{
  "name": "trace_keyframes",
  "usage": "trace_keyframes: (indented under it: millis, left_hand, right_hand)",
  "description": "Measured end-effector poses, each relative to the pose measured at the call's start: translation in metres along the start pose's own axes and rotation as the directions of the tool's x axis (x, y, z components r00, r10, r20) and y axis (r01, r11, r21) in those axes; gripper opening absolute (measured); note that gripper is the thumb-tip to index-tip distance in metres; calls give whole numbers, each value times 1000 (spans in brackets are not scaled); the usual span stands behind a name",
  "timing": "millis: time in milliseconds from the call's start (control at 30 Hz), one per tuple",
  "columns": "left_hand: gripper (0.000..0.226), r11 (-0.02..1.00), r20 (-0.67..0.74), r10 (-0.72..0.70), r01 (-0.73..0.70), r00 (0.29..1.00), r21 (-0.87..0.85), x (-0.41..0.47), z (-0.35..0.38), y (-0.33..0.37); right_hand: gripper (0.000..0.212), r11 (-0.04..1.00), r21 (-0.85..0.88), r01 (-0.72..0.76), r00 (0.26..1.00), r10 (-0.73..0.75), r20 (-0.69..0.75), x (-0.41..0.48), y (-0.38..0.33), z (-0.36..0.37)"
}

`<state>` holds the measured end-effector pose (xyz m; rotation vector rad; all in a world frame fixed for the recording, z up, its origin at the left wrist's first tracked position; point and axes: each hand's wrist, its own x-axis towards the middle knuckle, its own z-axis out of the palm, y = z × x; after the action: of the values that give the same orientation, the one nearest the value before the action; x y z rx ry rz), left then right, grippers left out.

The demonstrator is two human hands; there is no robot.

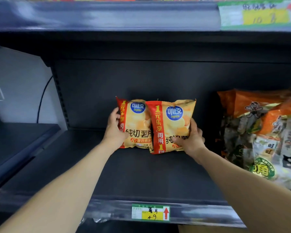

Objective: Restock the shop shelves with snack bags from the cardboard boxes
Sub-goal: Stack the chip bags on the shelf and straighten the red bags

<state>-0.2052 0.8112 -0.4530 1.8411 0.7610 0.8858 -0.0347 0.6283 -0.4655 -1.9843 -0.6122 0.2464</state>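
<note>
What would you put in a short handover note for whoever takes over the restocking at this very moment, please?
Left hand: grips the left chip bag by its left edge.
Right hand: grips the right chip bag at its lower right corner.
Both bags are upright near the back of the shelf, the right one overlapping the left. Other snack bags sit at the shelf's right end.
Done: two bags are at the shelf, not yet released.
Left: let go, then fill the bare shelf around them. The cardboard boxes are out of view.
</note>
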Motion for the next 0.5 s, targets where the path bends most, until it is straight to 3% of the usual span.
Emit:
trace_keyframes:
  millis: [167,333,500]
  left_hand:
    - [93,984,30,-94,89,995,157,-2,-1,-7]
    - [82,985,55,-127,119,990,122,5,9,-7]
    - [70,991,-24,-70,72,997,112,9,14,-12]
  right_hand:
    - [92,998,7,-66,998,66,5,1,4,-3]
    - [103,996,22,-90,995,90,36,3,3,8]
    - [102,994,-41,-103,994,100,-53,6,0,20]
